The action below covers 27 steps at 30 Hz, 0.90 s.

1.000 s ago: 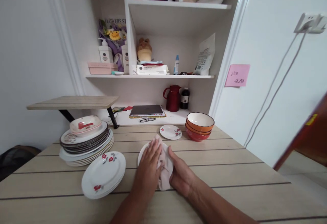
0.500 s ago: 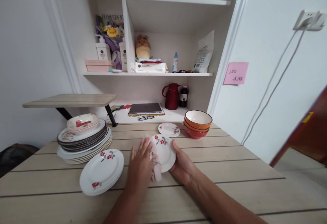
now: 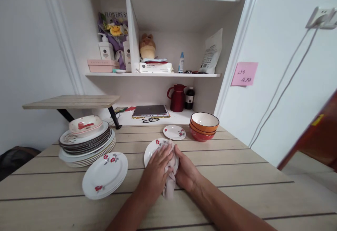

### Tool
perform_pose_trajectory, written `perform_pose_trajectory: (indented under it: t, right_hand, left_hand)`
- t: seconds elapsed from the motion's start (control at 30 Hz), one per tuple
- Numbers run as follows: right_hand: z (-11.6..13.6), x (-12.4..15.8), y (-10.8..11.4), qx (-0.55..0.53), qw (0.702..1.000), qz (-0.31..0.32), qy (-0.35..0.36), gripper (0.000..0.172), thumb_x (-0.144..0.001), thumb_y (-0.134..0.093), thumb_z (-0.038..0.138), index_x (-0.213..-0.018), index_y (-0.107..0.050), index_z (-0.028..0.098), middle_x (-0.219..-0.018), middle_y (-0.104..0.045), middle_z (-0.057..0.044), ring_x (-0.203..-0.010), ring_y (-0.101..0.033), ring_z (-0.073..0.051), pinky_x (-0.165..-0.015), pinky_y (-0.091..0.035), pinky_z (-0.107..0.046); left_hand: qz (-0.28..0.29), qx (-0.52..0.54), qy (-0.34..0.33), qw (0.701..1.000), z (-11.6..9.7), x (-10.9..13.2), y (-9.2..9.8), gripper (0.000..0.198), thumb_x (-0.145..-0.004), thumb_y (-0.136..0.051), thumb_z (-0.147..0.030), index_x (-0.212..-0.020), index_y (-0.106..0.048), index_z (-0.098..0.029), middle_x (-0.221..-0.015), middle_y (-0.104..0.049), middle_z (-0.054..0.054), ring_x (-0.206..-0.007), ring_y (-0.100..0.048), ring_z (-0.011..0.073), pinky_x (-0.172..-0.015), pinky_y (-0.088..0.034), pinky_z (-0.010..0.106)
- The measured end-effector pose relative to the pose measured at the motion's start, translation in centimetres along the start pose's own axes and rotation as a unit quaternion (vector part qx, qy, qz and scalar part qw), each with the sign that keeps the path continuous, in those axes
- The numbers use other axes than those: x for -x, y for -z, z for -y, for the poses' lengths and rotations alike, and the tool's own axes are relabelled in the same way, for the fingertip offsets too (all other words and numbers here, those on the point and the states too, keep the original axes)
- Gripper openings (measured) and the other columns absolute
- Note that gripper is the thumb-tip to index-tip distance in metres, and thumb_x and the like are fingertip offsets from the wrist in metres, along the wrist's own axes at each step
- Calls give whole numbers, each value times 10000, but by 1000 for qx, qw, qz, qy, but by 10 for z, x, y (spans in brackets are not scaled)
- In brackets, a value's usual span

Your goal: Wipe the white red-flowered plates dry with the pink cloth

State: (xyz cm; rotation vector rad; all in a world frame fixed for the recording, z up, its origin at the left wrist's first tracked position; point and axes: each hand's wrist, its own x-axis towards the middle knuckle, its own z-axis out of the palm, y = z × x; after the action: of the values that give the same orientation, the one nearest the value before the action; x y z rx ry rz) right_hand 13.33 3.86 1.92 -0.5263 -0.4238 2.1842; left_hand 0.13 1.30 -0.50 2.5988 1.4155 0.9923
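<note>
Busy at a dark-lined wooden table (image 3: 237, 203), clasping a pale pink cloth (image 3: 171, 180) beneath the nearly straight fingers of the left hand (image 3: 156, 170) and pressing it to a red-flowered white plate (image 3: 150, 152), gripped at its right edge by the right hand (image 3: 188, 171), with thumb at the rim and other fingers mostly hidden; flanked left of the left fingers by a low stack of floral plates (image 3: 105, 175), and farther off that way by a taller pile of plates (image 3: 88, 145) topped with a patterned dish (image 3: 85, 125); backed, just beyond the fingertips, by a small flowered plate (image 3: 174, 132), with nested bowls (image 3: 203, 128) beyond and to the right of the right thumb; fronted, farther past both hands, by black glasses (image 3: 151, 120), a dark laptop (image 3: 150, 110) and a red jug (image 3: 178, 99) beneath a white shelf (image 3: 184, 75)
</note>
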Motion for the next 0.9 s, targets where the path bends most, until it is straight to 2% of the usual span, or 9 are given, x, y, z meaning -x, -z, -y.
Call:
perform_pose_trajectory:
  t: [0.1,0.27,0.43,0.5,0.6,0.7,0.77,0.9]
  right_hand:
    - [11,-1,4,0,1000,-3,18,493,-954,-409,493,-1192,-608,109,-1084,-723,-115,-1008,-674,-208,-982,-453,-361]
    - [19,-1,6,14,995,-73,73,468,-954,-443,440,-1291,-544,133,-1135,-711,-103,-1007,-672,-202,-972,-463,-371]
    - [-6,-1,5,60,998,-18,23,504,-923,-483,501,-1243,-586,125,-1100,-719,-122,-932,-688,-223,-911,-494,-392]
    - [-14,-1,5,69,998,-12,10,498,-905,-512,514,-1224,-599,141,-1059,-731,-106,-848,-693,-205,-875,-505,-381]
    - [-15,-1,3,57,998,-23,3,503,-899,-508,540,-1212,-606,158,-1003,-742,-79,-793,-686,-176,-843,-510,-339]
    - [-6,1,0,25,1000,10,-11,569,-914,-437,582,-1239,-589,140,-1064,-726,-100,-936,-681,-196,-894,-493,-331]
    - [0,2,0,10,999,35,-20,610,-922,-387,604,-1233,-588,119,-1111,-710,-121,-1027,-662,-211,-949,-470,-346]
    - [15,0,7,16,1000,26,1,597,-935,-371,581,-1160,-616,85,-1071,-721,-137,-1031,-665,-212,-1004,-438,-353]
  left_hand:
    - [12,-33,24,999,2,0,-1,516,-890,-457,-133,-1392,-454,-251,-1502,-404,64,-1418,-308,199,-1170,-252,470]
    - [-11,-93,123,988,12,2,-1,500,-894,-425,-103,-1378,-470,-224,-1500,-403,87,-1418,-309,226,-1146,-269,514]
    - [-105,-88,146,980,14,5,7,471,-952,-347,-189,-1419,-409,-176,-1535,-336,111,-1438,-259,220,-1154,-265,497]
    - [-119,-73,135,981,14,4,9,478,-964,-332,-219,-1437,-381,-178,-1537,-334,107,-1440,-254,213,-1162,-260,483]
    - [-92,-35,79,992,11,2,9,468,-969,-348,-269,-1430,-400,-206,-1534,-346,80,-1437,-262,195,-1169,-269,446]
    - [-49,-1,31,998,5,0,7,464,-963,-380,-284,-1424,-411,-235,-1535,-346,57,-1431,-276,184,-1173,-271,431]
    - [-26,12,13,999,0,-1,6,478,-954,-403,-264,-1431,-397,-257,-1531,-351,51,-1430,-279,185,-1178,-258,442]
    - [35,7,-1,999,-7,0,7,503,-902,-475,-173,-1391,-455,-290,-1503,-400,33,-1419,-306,185,-1171,-273,450]
